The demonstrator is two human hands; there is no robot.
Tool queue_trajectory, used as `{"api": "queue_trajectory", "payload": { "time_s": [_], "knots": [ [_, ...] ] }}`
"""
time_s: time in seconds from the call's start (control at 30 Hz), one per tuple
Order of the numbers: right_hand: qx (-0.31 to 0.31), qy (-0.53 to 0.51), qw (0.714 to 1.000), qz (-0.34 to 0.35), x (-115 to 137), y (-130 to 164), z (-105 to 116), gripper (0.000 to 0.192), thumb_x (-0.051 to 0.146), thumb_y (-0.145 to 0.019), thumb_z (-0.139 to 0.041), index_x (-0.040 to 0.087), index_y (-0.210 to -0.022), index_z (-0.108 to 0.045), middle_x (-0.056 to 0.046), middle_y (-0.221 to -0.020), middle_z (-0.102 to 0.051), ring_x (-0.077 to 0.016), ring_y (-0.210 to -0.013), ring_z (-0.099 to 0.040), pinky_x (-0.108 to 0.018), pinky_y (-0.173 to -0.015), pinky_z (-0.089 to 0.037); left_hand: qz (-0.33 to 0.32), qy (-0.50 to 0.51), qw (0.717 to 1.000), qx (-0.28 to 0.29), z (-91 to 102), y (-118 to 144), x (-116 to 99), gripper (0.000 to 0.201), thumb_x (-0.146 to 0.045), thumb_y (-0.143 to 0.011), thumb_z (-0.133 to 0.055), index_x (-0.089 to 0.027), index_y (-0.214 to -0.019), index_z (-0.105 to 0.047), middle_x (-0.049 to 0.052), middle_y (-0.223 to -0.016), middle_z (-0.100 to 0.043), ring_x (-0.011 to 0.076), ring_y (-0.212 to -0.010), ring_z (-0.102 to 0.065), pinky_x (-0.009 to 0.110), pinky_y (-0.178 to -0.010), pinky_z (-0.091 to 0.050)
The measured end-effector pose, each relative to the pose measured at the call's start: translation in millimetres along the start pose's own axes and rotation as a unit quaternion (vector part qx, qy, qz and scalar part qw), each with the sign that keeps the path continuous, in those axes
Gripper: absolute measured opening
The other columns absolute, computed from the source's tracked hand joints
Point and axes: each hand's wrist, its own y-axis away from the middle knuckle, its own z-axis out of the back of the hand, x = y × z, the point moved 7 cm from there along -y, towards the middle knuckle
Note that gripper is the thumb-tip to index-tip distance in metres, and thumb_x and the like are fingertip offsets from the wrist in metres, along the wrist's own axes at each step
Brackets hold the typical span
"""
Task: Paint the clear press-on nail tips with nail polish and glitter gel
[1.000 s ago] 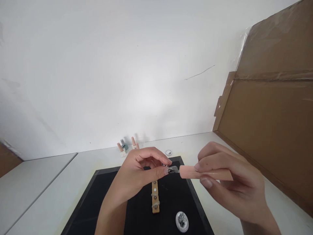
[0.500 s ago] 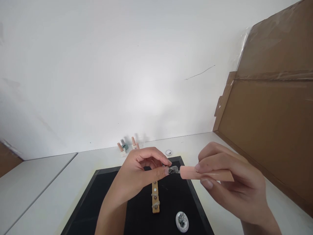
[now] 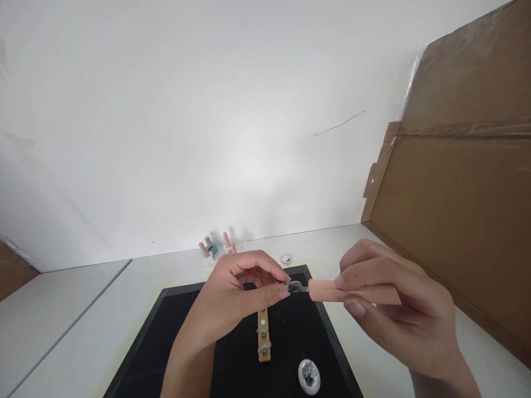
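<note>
Between thumb and fingertips, my left hand [image 3: 238,290] pinches a small clear false nail [image 3: 295,287] with dark markings. My right hand [image 3: 404,309] grips the peach cap of a nail polish brush [image 3: 326,291] between thumb and fingers. The brush tip reaches left to the false nail and appears to touch it. Below the hands, a narrow wooden strip [image 3: 264,345] carries a few clear nail tips on small round mounts; its far end is hidden behind my left hand. A white oval dish [image 3: 302,381] with a black-and-silver patterned middle lies nearby.
A black mat [image 3: 240,365] lies on the white table [image 3: 145,271]. Several polish bottles [image 3: 208,257] stand behind it by the white wall. A small round white item [image 3: 286,258] sits beyond the mat. A cardboard panel [image 3: 452,210] rises at the right.
My right hand and the brush have shifted slightly right, showing a bit more of the brush stem. My left hand stays nearly still with the false nail.
</note>
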Motion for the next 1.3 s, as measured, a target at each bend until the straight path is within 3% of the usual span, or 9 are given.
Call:
{"api": "queue_trajectory", "payload": {
  "time_s": [1.3],
  "knots": [
    [-0.002, 0.011, 1.0, -0.001, 1.2, -0.7, 0.2, 0.02, 0.004, -0.078, -0.062, 0.02, -0.089, -0.065, 0.001, -0.063, -0.055, -0.0136, -0.058, -0.052, -0.025, -0.048, -0.043, 0.006, -0.01, 1.0, -0.012, 2.3, 0.9, 0.5, 0.008, -0.024, -0.074, -0.08, -0.018, -0.076, -0.076, 0.003, -0.072, -0.073, 0.0128, -0.064, -0.064, 0.02, -0.056, -0.052]
  ]
}}
